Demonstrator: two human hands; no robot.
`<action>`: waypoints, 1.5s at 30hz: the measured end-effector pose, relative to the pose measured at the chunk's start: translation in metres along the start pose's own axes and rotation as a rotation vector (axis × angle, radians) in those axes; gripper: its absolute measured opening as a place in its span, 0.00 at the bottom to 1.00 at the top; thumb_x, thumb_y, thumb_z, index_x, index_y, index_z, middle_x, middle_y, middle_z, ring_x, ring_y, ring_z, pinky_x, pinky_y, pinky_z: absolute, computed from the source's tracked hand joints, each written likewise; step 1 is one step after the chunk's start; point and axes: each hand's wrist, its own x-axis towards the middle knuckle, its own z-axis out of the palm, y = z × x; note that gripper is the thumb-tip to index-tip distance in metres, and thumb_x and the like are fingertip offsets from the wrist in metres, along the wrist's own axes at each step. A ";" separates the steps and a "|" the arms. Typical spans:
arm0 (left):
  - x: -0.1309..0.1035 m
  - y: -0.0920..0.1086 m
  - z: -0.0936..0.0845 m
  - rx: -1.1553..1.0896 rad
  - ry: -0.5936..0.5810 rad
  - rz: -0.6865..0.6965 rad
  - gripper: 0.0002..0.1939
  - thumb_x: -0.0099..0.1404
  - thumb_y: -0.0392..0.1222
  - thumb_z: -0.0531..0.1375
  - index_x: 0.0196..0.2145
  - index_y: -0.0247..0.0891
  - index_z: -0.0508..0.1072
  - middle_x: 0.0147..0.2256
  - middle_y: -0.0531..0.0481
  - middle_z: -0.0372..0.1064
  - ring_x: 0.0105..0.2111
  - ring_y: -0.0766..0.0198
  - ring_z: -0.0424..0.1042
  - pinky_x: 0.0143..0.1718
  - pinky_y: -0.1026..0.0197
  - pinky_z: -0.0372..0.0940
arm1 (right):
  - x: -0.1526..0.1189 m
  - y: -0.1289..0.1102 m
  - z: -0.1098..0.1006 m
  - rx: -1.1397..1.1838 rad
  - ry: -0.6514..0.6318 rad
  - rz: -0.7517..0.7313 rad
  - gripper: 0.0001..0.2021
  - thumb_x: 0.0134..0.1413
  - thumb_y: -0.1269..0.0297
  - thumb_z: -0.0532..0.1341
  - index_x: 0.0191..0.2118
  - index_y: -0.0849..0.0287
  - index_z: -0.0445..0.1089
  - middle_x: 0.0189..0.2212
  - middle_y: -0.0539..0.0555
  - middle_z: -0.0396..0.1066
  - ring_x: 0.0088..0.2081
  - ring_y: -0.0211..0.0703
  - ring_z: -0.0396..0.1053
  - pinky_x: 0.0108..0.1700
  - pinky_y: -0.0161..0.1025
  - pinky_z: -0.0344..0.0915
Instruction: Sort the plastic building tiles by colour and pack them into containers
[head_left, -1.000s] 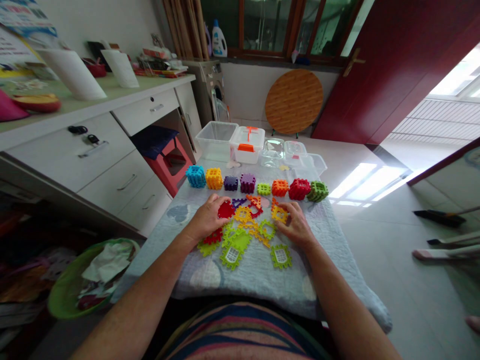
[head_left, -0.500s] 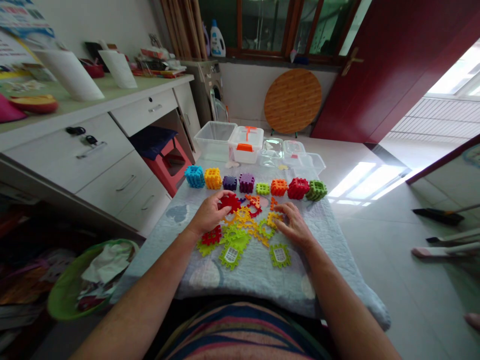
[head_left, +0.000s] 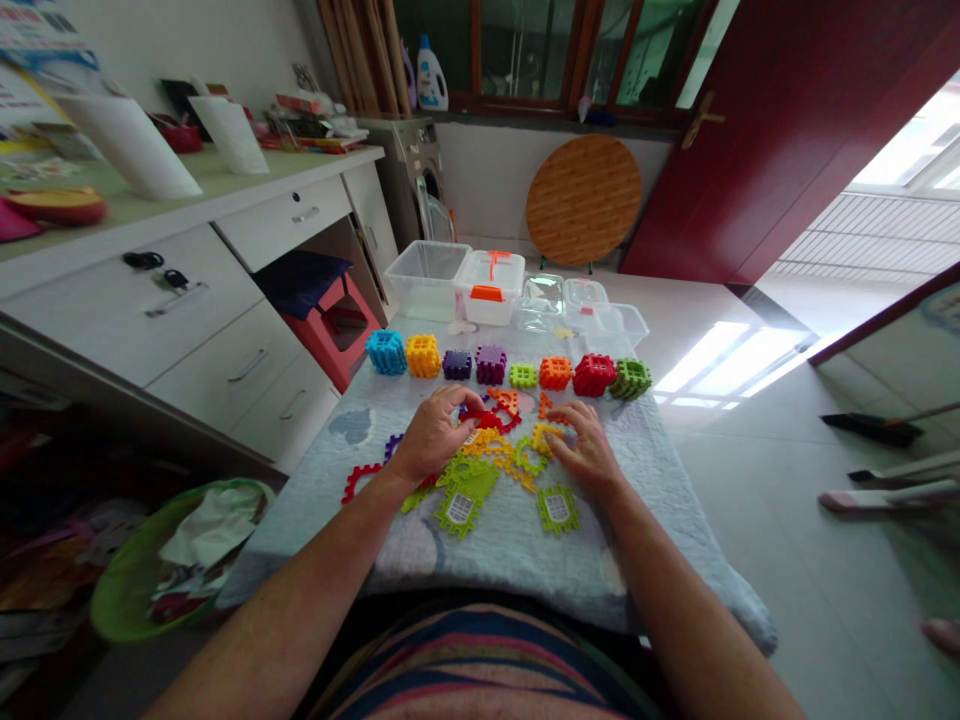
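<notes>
A row of stacked toothed plastic pieces stands across the table: blue point(head_left: 386, 352), yellow point(head_left: 423, 356), purple point(head_left: 491, 364), orange point(head_left: 556, 373), red point(head_left: 595, 375), green point(head_left: 631, 378) and others. Nearer lie loose pieces in a heap. My left hand point(head_left: 433, 432) is curled over the heap's left part, thumb and fingers at a red piece point(head_left: 491, 418); whether it grips it is hidden. My right hand point(head_left: 585, 443) rests at the right with fingers spread, touching a yellow piece point(head_left: 545, 438). Green pieces with white windows point(head_left: 557, 508) lie in front.
Behind the row stand a clear bin point(head_left: 429, 283), a lidded box with orange latches point(head_left: 491, 289) and smaller clear containers point(head_left: 544, 295). A red stool point(head_left: 337, 335) and a green basket point(head_left: 124, 600) are left of the cloth-covered table point(head_left: 675, 540).
My left hand has moved slightly right and is off the large red piece. A red piece and a dark blue piece now show left of my left wrist. My right hand is almost unmoved.
</notes>
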 end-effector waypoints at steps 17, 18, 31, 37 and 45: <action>-0.023 -0.012 -0.045 0.361 -0.480 0.041 0.28 0.53 0.34 0.59 0.54 0.42 0.68 0.53 0.44 0.66 0.56 0.51 0.61 0.60 0.49 0.55 | -0.002 -0.019 0.013 -0.022 -0.123 -0.110 0.14 0.52 0.59 0.64 0.45 0.53 0.73 0.43 0.55 0.74 0.47 0.52 0.62 0.53 0.52 0.57; -0.027 -0.015 -0.052 0.393 -0.494 0.007 0.29 0.53 0.36 0.61 0.54 0.42 0.68 0.53 0.44 0.66 0.55 0.50 0.61 0.59 0.49 0.56 | -0.002 -0.020 0.014 -0.028 -0.126 -0.120 0.14 0.52 0.59 0.64 0.45 0.53 0.73 0.44 0.55 0.74 0.47 0.52 0.62 0.53 0.52 0.57; -0.046 -0.021 -0.050 0.487 -0.462 -0.027 0.25 0.52 0.36 0.60 0.49 0.35 0.71 0.46 0.41 0.71 0.49 0.49 0.67 0.54 0.49 0.60 | -0.003 -0.016 0.018 -0.033 -0.083 -0.168 0.12 0.51 0.62 0.63 0.43 0.56 0.73 0.43 0.57 0.73 0.47 0.52 0.62 0.53 0.52 0.59; -0.030 0.002 -0.048 0.257 -0.385 -0.066 0.23 0.56 0.35 0.57 0.50 0.37 0.69 0.46 0.45 0.73 0.44 0.57 0.72 0.48 0.56 0.65 | -0.001 -0.017 0.018 -0.022 -0.080 -0.179 0.12 0.51 0.62 0.62 0.42 0.57 0.72 0.43 0.57 0.73 0.46 0.52 0.63 0.52 0.52 0.59; -0.002 0.012 -0.021 0.122 -0.488 0.058 0.10 0.62 0.33 0.54 0.40 0.37 0.72 0.38 0.48 0.73 0.37 0.61 0.72 0.40 0.62 0.64 | -0.001 -0.019 0.014 -0.013 -0.066 -0.140 0.11 0.51 0.64 0.61 0.42 0.57 0.73 0.41 0.56 0.73 0.45 0.51 0.62 0.51 0.50 0.60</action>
